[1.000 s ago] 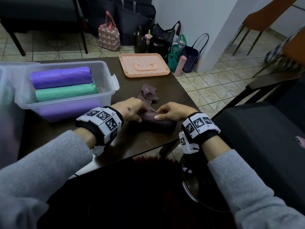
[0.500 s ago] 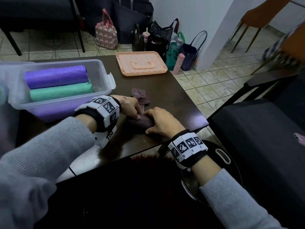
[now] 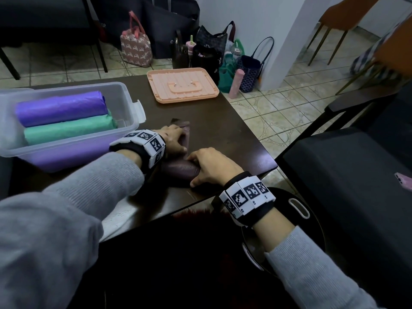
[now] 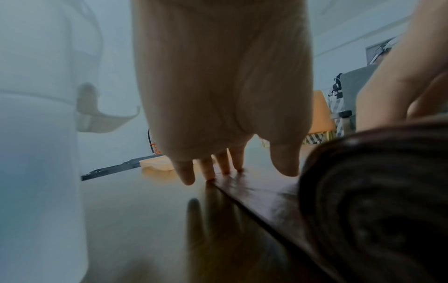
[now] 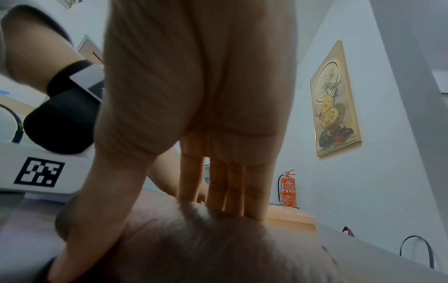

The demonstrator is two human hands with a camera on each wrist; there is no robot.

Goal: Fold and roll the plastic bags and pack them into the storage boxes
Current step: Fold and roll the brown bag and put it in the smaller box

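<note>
Dark maroon bag roll (image 3: 180,172) lies on the table (image 3: 225,139), its flat unrolled tail (image 3: 186,132) pinned under the straight fingers of the left hand (image 3: 175,141); the right hand (image 3: 211,167) rests flat-fingered over the roll. The storage box (image 3: 124,97) holds a purple roll (image 3: 60,108) and a green roll (image 3: 66,129); rolling appears nearly finished, packing remains.

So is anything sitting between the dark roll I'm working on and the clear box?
Only your own left hand and wrist lie between the dark roll and the clear box; otherwise bare table.
</note>
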